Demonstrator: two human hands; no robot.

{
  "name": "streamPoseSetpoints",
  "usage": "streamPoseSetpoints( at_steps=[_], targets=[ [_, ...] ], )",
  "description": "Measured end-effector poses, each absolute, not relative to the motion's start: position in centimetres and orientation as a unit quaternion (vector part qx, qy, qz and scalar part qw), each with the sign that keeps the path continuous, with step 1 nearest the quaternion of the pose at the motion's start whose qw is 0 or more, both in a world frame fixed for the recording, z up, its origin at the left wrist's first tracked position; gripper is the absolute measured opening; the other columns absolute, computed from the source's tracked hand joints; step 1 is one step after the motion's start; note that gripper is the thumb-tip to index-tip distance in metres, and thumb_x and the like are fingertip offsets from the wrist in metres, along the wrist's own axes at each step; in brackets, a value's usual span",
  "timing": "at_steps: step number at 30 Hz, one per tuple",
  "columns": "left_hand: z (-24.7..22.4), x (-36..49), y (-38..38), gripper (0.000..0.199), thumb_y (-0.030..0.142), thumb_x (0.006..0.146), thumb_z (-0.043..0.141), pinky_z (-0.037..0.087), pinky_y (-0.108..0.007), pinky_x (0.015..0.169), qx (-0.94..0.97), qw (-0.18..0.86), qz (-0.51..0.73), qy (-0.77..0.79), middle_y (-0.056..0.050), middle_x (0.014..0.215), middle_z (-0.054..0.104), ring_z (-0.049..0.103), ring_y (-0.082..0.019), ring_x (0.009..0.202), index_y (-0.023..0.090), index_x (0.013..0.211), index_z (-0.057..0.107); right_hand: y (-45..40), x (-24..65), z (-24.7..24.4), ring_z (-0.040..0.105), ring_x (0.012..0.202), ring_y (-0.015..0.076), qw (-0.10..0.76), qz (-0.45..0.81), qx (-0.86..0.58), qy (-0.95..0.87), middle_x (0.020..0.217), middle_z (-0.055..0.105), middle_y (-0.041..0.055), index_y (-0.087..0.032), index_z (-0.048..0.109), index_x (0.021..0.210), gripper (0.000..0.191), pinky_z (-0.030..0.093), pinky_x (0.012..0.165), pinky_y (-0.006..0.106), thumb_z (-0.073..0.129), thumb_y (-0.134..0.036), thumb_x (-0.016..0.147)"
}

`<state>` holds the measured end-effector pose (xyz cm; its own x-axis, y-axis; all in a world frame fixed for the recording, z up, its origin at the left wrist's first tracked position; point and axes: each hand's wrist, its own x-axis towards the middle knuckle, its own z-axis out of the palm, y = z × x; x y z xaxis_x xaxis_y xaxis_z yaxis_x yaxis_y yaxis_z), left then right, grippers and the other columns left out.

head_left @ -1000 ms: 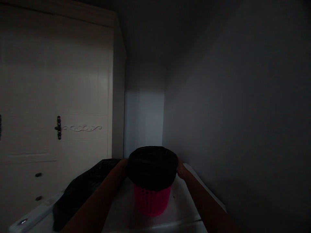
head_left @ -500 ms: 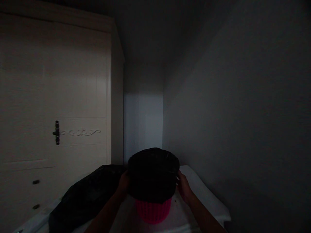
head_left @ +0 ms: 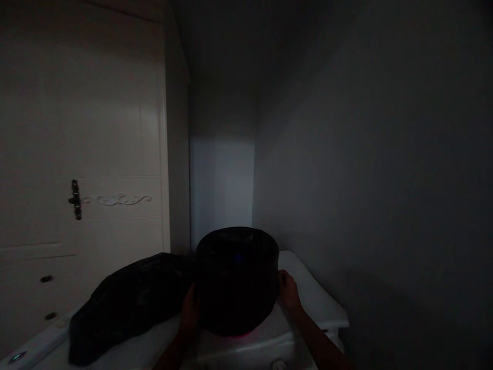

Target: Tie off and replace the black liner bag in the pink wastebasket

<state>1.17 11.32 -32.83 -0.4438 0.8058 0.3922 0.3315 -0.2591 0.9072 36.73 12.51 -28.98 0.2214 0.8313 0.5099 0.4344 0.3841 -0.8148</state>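
Black plastic bag (head_left: 235,288) over pink plastic basket (head_left: 239,335) was grasped at its sides by left hand (head_left: 190,307) and right hand (head_left: 288,292); white counter (head_left: 308,293) beneath.

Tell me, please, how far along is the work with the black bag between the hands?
Mostly done, it seems: the bag hangs down to a faint pink edge. In hand: its sides, between left hand and right hand. Remaining, perhaps: taking both hands away.

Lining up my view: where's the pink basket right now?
Head view, low centre: the basket stands on the white surface, between both hands, only its bottom edge showing under the black bag.
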Motion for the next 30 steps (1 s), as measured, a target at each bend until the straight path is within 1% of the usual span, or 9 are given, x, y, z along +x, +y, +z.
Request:
streamPoseSetpoints(
  at_steps=[3, 5, 7, 9, 13, 16, 19, 23, 30],
  targets=[
    [-33.8, 1.0, 11.3, 0.064, 0.046, 0.082, 0.045, 0.044, -0.05, 0.116, 0.504, 0.174, 0.612, 0.584, -0.023, 0.138, 0.066, 0.06, -0.035, 0.133, 0.008, 0.13, 0.06, 12.1, 36.6, -30.3, 0.067, 0.077, 0.0254, 0.573, 0.169, -0.513, -0.616, 0.085, 0.075, 0.0137, -0.02, 0.063, 0.085, 0.062, 0.051, 0.073, 0.034, 0.032, -0.074, 0.092],
    [-33.8, 1.1, 11.2, 0.063, 0.042, 0.084, 0.046, 0.042, -0.047, 0.118, 0.512, 0.168, 0.614, 0.576, -0.021, 0.144, 0.062, 0.057, -0.032, 0.137, 0.009, 0.137, 0.056, 12.0, 36.5, -31.0, 0.068, 0.077, 0.0247, 0.568, 0.172, -0.505, -0.627, 0.086, 0.075, 0.0134, -0.019, 0.064, 0.087, 0.062, 0.051, 0.072, 0.033, 0.031, -0.072, 0.095],
    [-33.5, 1.4, 11.0, 0.06, 0.036, 0.086, 0.046, 0.041, -0.045, 0.119, 0.53, 0.176, 0.606, 0.567, -0.018, 0.146, 0.062, 0.058, -0.029, 0.136, 0.012, 0.141, 0.054, 11.9, 36.4, -31.3, 0.068, 0.077, 0.0243, 0.566, 0.167, -0.508, -0.628, 0.086, 0.075, 0.0132, -0.019, 0.065, 0.087, 0.064, 0.051, 0.071, 0.032, 0.03, -0.071, 0.096],
    [-33.0, 1.6, 10.8, 0.054, 0.032, 0.088, 0.045, 0.045, -0.043, 0.116, 0.56, 0.19, 0.574, 0.567, -0.016, 0.14, 0.067, 0.063, -0.028, 0.13, 0.014, 0.137, 0.058, 11.9, 36.5, -31.3, 0.068, 0.078, 0.0243, 0.566, 0.155, -0.512, -0.628, 0.086, 0.075, 0.0134, -0.018, 0.066, 0.088, 0.065, 0.052, 0.072, 0.032, 0.028, -0.071, 0.096],
    [-32.2, 2.2, 10.4, 0.041, 0.025, 0.088, 0.045, 0.051, -0.045, 0.108, 0.604, 0.173, 0.494, 0.602, -0.015, 0.125, 0.075, 0.068, -0.03, 0.121, 0.016, 0.118, 0.071, 11.8, 36.5, -31.0, 0.07, 0.082, 0.0252, 0.546, 0.154, -0.524, -0.635, 0.09, 0.077, 0.0149, -0.018, 0.068, 0.092, 0.062, 0.053, 0.076, 0.032, 0.028, -0.064, 0.098],
    [-31.8, 2.5, 10.0, 0.036, 0.018, 0.086, 0.048, 0.051, -0.044, 0.106, 0.617, 0.127, 0.423, 0.651, -0.015, 0.12, 0.077, 0.07, -0.029, 0.117, 0.016, 0.112, 0.073, 11.8, 36.4, -30.9, 0.071, 0.083, 0.0262, 0.525, 0.149, -0.546, -0.636, 0.092, 0.077, 0.0157, -0.018, 0.069, 0.093, 0.059, 0.052, 0.077, 0.033, 0.026, -0.059, 0.098],
    [-31.5, 2.7, 9.7, 0.033, 0.015, 0.083, 0.053, 0.053, -0.041, 0.102, 0.622, 0.1, 0.364, 0.686, -0.013, 0.114, 0.078, 0.072, -0.029, 0.113, 0.018, 0.11, 0.073, 11.8, 36.3, -30.8, 0.072, 0.084, 0.0259, 0.517, 0.147, -0.556, -0.634, 0.093, 0.077, 0.0157, -0.018, 0.069, 0.094, 0.06, 0.052, 0.077, 0.033, 0.024, -0.058, 0.098],
    [-31.4, 2.6, 9.4, 0.036, 0.013, 0.084, 0.053, 0.054, -0.038, 0.1, 0.621, 0.081, 0.336, 0.703, -0.013, 0.119, 0.077, 0.071, -0.027, 0.115, 0.017, 0.115, 0.072, 11.9, 36.4, -30.8, 0.073, 0.087, 0.026, 0.511, 0.15, -0.556, -0.638, 0.095, 0.078, 0.0154, -0.018, 0.069, 0.094, 0.061, 0.051, 0.078, 0.032, 0.025, -0.06, 0.097],
    [-31.5, 2.5, 9.5, 0.039, 0.013, 0.082, 0.054, 0.051, -0.042, 0.108, 0.647, 0.078, 0.359, 0.668, -0.011, 0.127, 0.075, 0.068, -0.028, 0.122, 0.018, 0.116, 0.072, 11.6, 36.3, -30.6, 0.071, 0.082, 0.0247, 0.519, 0.164, -0.538, -0.644, 0.09, 0.078, 0.0137, -0.017, 0.07, 0.089, 0.063, 0.051, 0.075, 0.031, 0.029, -0.064, 0.097]
  ],
)
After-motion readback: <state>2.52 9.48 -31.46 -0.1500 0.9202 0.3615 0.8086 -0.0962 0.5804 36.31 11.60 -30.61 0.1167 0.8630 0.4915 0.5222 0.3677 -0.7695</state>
